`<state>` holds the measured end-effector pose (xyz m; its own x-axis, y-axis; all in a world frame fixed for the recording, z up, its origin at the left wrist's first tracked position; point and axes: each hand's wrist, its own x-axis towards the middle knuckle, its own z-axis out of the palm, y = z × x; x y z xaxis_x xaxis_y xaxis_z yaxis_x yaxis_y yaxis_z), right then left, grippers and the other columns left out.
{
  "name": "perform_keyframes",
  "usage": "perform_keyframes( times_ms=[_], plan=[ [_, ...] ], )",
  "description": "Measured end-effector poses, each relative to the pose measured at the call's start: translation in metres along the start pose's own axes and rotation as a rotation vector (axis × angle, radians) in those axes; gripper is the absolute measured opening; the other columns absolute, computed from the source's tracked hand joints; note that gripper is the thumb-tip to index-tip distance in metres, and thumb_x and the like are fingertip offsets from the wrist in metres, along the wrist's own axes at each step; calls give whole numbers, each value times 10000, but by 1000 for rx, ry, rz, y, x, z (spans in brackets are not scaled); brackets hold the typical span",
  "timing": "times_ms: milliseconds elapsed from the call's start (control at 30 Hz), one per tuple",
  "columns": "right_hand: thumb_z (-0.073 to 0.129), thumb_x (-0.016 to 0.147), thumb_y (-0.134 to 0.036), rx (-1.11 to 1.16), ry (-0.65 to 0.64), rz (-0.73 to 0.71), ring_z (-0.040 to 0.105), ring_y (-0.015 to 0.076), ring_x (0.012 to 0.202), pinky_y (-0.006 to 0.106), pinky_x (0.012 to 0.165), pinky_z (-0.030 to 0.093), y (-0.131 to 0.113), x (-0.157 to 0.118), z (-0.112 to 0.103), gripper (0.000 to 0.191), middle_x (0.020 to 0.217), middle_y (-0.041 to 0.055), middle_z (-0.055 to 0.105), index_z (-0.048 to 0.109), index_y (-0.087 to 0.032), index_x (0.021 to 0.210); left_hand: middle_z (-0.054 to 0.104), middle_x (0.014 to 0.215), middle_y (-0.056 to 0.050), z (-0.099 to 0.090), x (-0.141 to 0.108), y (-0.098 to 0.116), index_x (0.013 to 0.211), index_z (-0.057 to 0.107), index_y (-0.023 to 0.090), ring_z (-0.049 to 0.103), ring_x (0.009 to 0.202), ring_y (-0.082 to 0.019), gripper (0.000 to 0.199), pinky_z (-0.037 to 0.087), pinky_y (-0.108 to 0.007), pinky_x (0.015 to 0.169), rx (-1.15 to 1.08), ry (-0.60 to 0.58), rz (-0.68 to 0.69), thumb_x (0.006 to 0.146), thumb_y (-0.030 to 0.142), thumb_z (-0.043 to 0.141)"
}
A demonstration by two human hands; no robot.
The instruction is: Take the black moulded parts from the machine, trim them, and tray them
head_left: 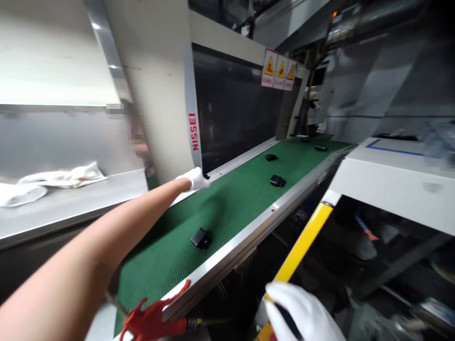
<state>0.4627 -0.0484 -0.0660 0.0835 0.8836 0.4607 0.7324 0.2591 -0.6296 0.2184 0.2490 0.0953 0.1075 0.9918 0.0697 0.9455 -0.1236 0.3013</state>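
1. Both hands wear white gloves and are well apart: the left hand (195, 179) reaches out over the far edge of the green belt (234, 199), and the right hand (308, 316) is low in view, beyond the belt's near rail (227, 250), at between four and five o'clock from the left.
2. At the left hand's fingertips, toward three o'clock, a small dark piece (206, 176) shows; I cannot tell whether the fingers are clamped on it.
3. Thumb and fingers of the right hand are closed around a slim dark piece (288, 321), mostly covered by the glove.
4. On the belt, the nearest black part (200, 238) lies at six o'clock from the left hand and ten o'clock from the right, touched by neither.
5. A second black part (277, 181) lies at three o'clock from the left hand, a third black part (270, 157) just above that line, and a fourth black part (321, 148) farther out the same way.
6. From the right hand, a red air gun (152, 319) is at nine o'clock, a yellow post (305, 239) rises between twelve and one, and a white table (398, 182) stands toward half past one.
7. From the left hand, white cloths (67, 177) lie at nine o'clock and red NISSEI lettering (193, 131) is at twelve.
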Motion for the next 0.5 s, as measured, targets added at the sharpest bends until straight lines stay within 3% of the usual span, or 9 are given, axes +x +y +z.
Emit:
perform_keyframes(
  times_ms=[100,200,333,500],
  plan=[
    [439,897,-509,-225,-215,-133,624,248,1033,394,939,469,-46,70,33,437,1108,112,683,669,-212,1121,673,808,-68,-52,-66,-15,955,633,127,613,697,-172,358,429,-259,600,12,114,109,757,420,576],
    [447,887,-565,-427,-333,-175,626,274,999,393,872,454,-85,119,79,514,1028,158,682,664,-138,1073,669,857,-30,-81,-150,-35,1071,594,163,616,735,-175,458,447,-250,628,-10,220,85,754,492,569],
    [446,849,-656,-598,-431,-172,638,302,914,409,782,429,-106,141,127,573,930,167,682,686,-140,915,669,886,-3,-85,-244,-76,1156,561,218,626,743,-183,560,486,-253,666,-7,231,-1,721,571,579],
    [581,796,-596,-607,-455,-246,645,286,908,411,813,395,-113,140,153,467,915,152,701,687,-154,906,689,936,13,-78,-305,-129,1228,520,260,651,791,-197,625,519,-253,709,-41,322,-121,715,609,594]
  ],
)
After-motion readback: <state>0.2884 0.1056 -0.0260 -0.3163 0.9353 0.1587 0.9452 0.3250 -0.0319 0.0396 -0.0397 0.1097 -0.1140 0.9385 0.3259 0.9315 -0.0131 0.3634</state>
